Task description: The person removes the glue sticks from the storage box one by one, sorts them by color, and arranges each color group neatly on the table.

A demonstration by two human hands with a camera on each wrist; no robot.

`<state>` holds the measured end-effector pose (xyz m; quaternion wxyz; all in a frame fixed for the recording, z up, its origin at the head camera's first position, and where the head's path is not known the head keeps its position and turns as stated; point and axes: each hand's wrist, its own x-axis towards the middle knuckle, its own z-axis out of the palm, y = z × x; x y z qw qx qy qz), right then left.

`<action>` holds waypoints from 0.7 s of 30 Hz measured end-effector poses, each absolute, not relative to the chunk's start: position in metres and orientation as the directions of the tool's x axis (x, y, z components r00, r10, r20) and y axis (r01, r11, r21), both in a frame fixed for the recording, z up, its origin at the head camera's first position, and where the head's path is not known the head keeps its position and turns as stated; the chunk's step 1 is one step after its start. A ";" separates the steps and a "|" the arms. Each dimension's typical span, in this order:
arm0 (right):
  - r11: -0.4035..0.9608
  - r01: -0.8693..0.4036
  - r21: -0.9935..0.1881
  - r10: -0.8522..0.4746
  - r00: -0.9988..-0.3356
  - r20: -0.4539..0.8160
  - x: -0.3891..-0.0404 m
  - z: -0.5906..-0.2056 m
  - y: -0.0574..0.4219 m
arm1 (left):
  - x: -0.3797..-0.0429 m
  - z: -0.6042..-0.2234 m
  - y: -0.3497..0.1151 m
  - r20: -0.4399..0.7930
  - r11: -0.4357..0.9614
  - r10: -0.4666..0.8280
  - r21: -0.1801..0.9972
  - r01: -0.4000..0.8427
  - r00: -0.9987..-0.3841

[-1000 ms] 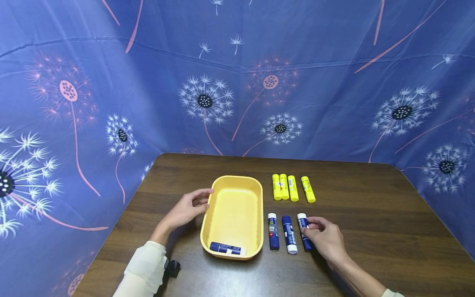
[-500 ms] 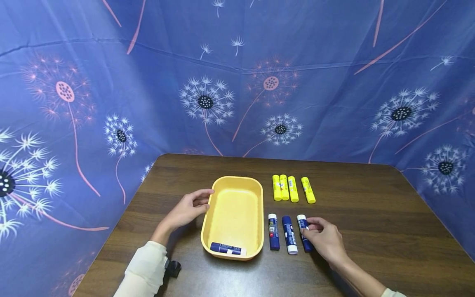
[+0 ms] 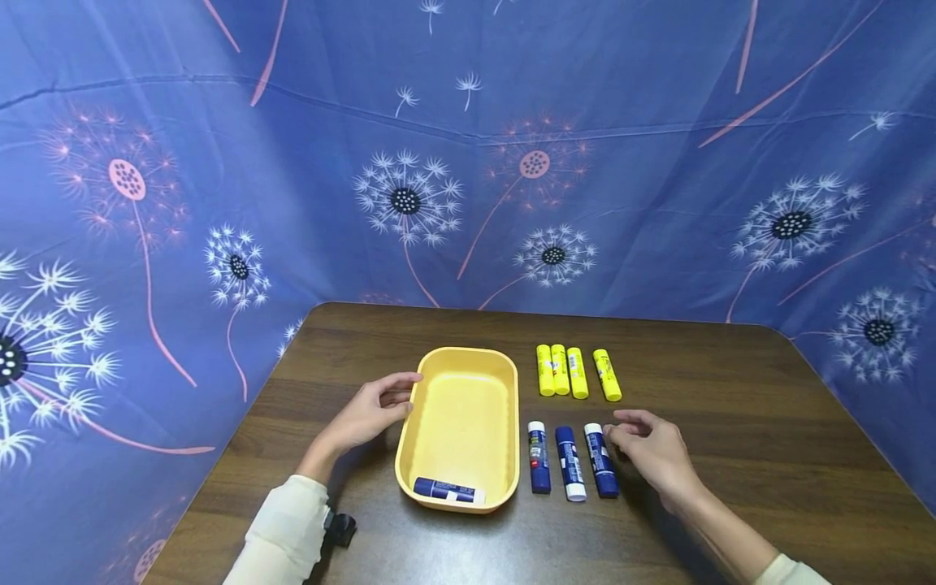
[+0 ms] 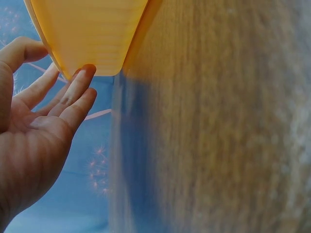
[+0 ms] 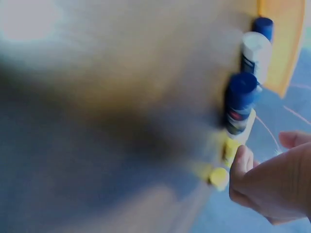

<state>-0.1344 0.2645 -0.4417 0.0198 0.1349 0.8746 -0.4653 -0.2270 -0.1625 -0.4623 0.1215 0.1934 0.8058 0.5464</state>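
Note:
My left hand (image 3: 371, 414) rests its fingertips against the left side of a yellow plastic tray (image 3: 515, 439); in the left wrist view the loosely bent fingers (image 4: 73, 94) lie along its outer wall. Inside the tray's near end lies a blue glue stick (image 3: 446, 489) with a white end. To the right of the tray, several blue-and-white glue sticks stand in a row: the left one (image 3: 539, 459), the middle one (image 3: 570, 465) with its white end toward me, and the right one (image 3: 601, 461). Just beside that right glue stick, my right hand (image 3: 656, 451) holds nothing, its fingers relaxed.
Several yellow glue sticks (image 3: 578, 372) lie farther back on the brown wooden table (image 3: 738, 422), three close together and one slightly apart. A blue curtain (image 3: 643, 203) with a dandelion print hangs behind the table's far edge.
My right hand has let go of the rightmost blue glue stick and moved slightly up and to the right. That glue stick now lies free; my left hand and the tray have stayed put.

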 end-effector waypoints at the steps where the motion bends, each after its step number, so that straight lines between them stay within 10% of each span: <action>1: 0.521 0.245 -0.818 0.206 -0.966 -0.158 -0.137 -0.438 0.265 | -0.227 -0.462 -0.163 0.015 0.330 0.443 0.927 0.179 -0.896; 21: 0.295 0.011 -0.955 -0.326 -0.939 -0.112 -0.181 -0.399 0.209 | -0.227 -0.462 -0.161 0.012 0.330 0.431 0.929 0.170 -0.902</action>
